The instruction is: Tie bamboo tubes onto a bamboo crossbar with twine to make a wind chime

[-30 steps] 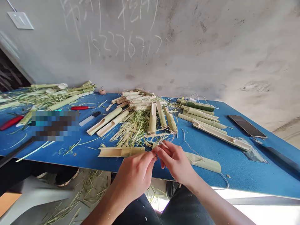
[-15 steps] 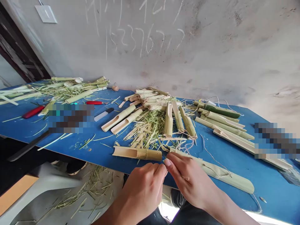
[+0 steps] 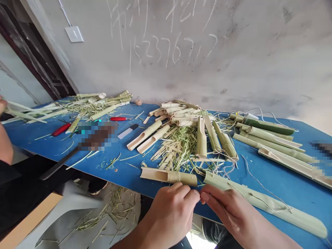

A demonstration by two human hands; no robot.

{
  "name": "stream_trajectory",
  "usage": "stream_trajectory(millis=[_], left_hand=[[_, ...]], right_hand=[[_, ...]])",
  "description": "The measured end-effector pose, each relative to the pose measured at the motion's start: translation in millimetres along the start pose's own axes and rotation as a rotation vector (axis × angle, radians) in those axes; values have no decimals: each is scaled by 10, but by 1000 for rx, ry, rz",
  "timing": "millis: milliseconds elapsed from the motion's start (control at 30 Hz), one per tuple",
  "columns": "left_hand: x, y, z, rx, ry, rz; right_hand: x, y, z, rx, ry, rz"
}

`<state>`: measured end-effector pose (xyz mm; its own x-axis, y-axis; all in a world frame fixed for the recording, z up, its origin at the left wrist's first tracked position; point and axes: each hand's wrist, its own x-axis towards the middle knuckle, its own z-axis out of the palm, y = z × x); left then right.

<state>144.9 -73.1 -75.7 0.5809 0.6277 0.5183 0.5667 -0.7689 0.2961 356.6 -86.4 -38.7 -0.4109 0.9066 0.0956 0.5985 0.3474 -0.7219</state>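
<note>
My left hand (image 3: 172,211) and my right hand (image 3: 228,212) meet fingertip to fingertip at the near edge of the blue table (image 3: 124,173). Both are pinched closed on something too small to make out, perhaps a thin string. Just beyond the fingers lies a short cut bamboo piece (image 3: 168,176). A long split bamboo piece (image 3: 261,202) runs off to the right beside my right hand, with a thin string (image 3: 261,186) trailing over it.
Shavings (image 3: 178,145) and several cut bamboo tubes (image 3: 147,133) cover the table's middle. More bamboo lengths (image 3: 272,136) lie at the right. Red-handled tools (image 3: 61,129) and a knife (image 3: 128,131) lie left. Another person's arm (image 3: 5,141) is at the far left edge. Concrete wall behind.
The view has swung left and dropped. My two hands have stayed pinched together, and sit lower and further right in the picture. Another person's arm has come into view at the left.
</note>
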Motion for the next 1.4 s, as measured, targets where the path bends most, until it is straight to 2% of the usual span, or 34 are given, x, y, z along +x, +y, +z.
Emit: stream_trajectory(millis=[133,333,500,700,800,900,1000,1100,1167,1233,1300,1400], left_hand=[[-11,20,-8,-53,-25,-4],[58,80,-25,-98,23,-6],[87,128,7,-119,-8,14],[18,128,14,-120,-12,0],[-25,112,21,-154,-39,33],[-26,132,49,-38,30,63],[-10,180,23,76,100,144],[-47,178,-142,104,215,182],[-89,99,-300,68,334,139],[-97,-38,-420,-1,381,47],[-47,-186,-445,-22,301,-33],[88,-331,-304,66,112,-39]], right_hand=[[-47,2,-11,24,-86,51],[-181,64,15,52,-27,89],[-207,-1,-13,51,-76,96],[-263,-62,-13,0,17,37],[-307,-86,30,47,77,-20],[-309,-73,94,115,109,7],[-289,-11,93,142,74,60],[-302,90,-61,109,92,76],[-331,174,-223,58,161,128],[-363,255,-362,24,252,193],[-392,318,-429,9,320,234],[-429,368,-392,-9,328,256]])
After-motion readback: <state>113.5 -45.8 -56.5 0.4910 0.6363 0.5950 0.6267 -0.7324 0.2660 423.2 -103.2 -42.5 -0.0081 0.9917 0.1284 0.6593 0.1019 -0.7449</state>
